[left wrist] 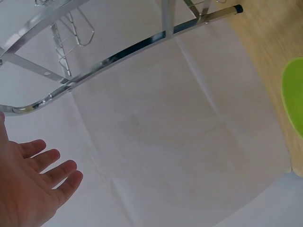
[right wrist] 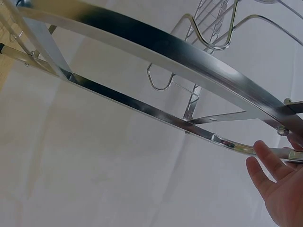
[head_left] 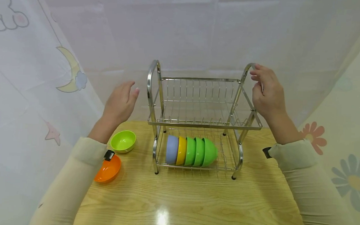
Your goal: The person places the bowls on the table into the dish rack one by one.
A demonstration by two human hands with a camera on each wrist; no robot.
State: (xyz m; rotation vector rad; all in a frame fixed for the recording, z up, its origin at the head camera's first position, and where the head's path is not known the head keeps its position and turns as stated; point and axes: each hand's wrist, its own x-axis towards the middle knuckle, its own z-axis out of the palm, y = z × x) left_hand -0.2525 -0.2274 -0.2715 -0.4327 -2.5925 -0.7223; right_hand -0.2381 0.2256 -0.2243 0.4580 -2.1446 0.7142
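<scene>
Here's the two-tier chrome dish rack (head_left: 205,126), standing on the wooden table (head_left: 193,201) between both hands! The left hand (head_left: 117,104) hangs beside its left side, fingers spread, touching nothing. Over on the right, the right hand (head_left: 269,93) is up at the frame's curved top; whether it pinches the tube, I can't tell. Down below, a blue bowl (head_left: 172,150), a yellow bowl (head_left: 181,151) and three green bowls (head_left: 200,152) line up on edge!
</scene>
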